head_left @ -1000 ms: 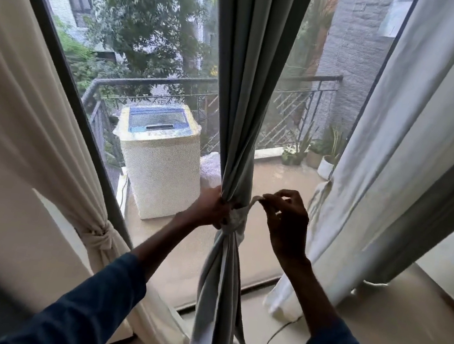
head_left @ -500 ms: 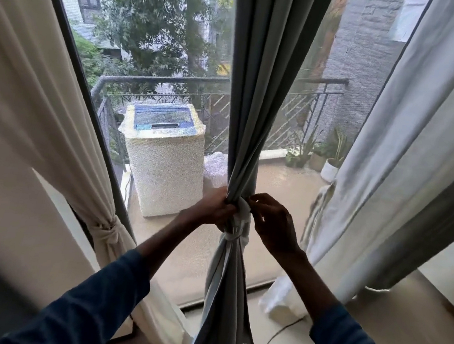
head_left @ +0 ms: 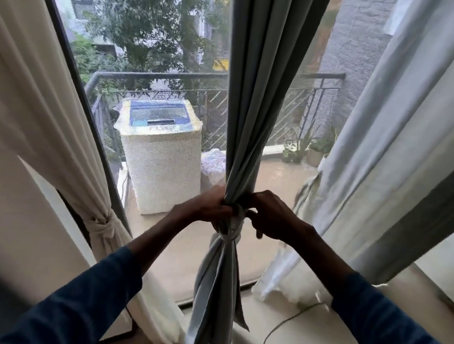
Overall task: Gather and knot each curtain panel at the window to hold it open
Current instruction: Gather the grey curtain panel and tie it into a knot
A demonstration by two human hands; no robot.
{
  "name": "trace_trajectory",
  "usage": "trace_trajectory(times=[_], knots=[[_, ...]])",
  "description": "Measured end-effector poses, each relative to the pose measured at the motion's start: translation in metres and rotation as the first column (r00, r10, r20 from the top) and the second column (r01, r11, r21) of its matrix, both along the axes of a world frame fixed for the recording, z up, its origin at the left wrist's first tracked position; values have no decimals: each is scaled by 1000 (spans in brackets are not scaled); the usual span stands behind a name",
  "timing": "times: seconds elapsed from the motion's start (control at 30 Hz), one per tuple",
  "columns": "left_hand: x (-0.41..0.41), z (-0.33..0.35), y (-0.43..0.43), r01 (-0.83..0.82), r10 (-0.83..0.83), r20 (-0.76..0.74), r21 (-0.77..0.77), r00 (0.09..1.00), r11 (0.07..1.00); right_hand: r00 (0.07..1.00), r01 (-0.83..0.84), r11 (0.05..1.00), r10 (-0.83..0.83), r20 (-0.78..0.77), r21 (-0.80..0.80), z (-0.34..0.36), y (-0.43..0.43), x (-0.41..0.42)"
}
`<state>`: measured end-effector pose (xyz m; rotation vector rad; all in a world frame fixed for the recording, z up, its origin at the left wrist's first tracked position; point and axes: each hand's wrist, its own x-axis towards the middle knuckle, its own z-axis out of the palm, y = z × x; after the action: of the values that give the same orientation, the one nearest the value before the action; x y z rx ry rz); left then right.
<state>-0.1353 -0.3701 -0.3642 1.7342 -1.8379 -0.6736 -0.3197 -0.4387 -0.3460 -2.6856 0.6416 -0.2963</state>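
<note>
The grey panel [head_left: 257, 96] hangs at the middle of the window, bunched into a rope. Its knot [head_left: 231, 227] sits low on it, right in front of me. My left hand [head_left: 209, 206] is wrapped round the bunch from the left, just above the knot. My right hand [head_left: 270, 219] has its fingers curled in against the top of the wrap from the right, pinching cloth there. The two hands nearly meet across the fabric.

My worry is the wrap itself. It looks narrow to me, and if I let go before it is pulled snug, the smooth cloth may slide and the bunch fall open. Tugging sideways too hard could strain the rail above, which I cannot see.

To the left, the cream panel [head_left: 59, 96] is tied already. To the right, the pale panel [head_left: 391, 162] hangs loose and untied. A cable [head_left: 281, 326] lies on the floor near its hem, easy to snag when I reach over.
</note>
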Motion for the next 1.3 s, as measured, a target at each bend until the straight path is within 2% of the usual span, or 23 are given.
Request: trace_trajectory(times=[0.1, 0.2, 0.33, 0.4, 0.47, 0.53, 0.6, 0.73, 0.83, 0.93, 1.0, 1.03, 1.07, 1.13, 1.2, 1.27, 1.3], knots=[[0, 0, 3, 15, -15, -13, -10, 1000, 1000, 999, -7, 992, 12, -44, 129, 5, 5, -3], [-4, -1, 4, 35, -35, -10, -12, 999, 999, 994, -13, 987, 31, -108, 162, 16, 9, -3], [-15, 5, 8, 55, -56, -99, -21, 994, 998, 985, 36, 974, 4, -174, 225, 27, 1, -6], [-15, 6, 8, 13, -15, -91, -22, 996, 1000, 995, 53, 993, -44, -91, 106, 22, 3, -7], [-10, 6, 6, -52, 50, -74, -25, 996, 998, 984, 156, 987, -152, 90, -39, 7, 9, -9], [-5, 5, 5, -91, 89, -78, -22, 993, 996, 949, 235, 970, -217, 228, -57, -6, 15, -10], [-3, 5, 5, -116, 114, -86, -16, 990, 993, 943, 255, 963, -229, 241, -83, -16, 16, -9], [-3, 3, 3, -168, 170, -83, 36, 982, 985, 973, 167, 983, -153, 175, -70, -29, 13, -10], [-5, 6, 3, -118, 132, -176, 87, 976, 989, 981, 170, 985, -171, 94, 21, -23, 16, -11], [-12, 11, 5, -105, 137, -227, 148, 964, 983, 990, 130, 947, -138, 5, 294, -11, 16, -11], [-14, 9, 3, -118, 148, -216, 142, 965, 983, 996, 78, 908, -88, 4, 412, -4, 12, -11], [-13, 6, 1, -139, 158, -170, 118, 973, 983, 998, 66, 908, -65, -17, 415, -2, 9, -10], [-12, 5, -1, -162, 172, -124, 87, 977, 983, 998, 57, 924, -45, -39, 379, -1, 5, -8], [-10, 2, -5, -211, 213, -73, 36, 974, 977, 992, 108, 980, -95, -84, 168, 0, 3, -1], [-8, 4, -7, -251, 251, -71, 16, 965, 968, 977, 211, 977, -211, 21, -6, -2, 5, 2], [-4, 3, -10, -266, 266, -85, 7, 960, 964, 964, 203, 978, -210, 163, 56, -4, 10, 3], [-3, 4, -10, -260, 259, -90, 1, 962, 966, 964, 183, 979, -197, 178, 93, -6, 13, 3]])
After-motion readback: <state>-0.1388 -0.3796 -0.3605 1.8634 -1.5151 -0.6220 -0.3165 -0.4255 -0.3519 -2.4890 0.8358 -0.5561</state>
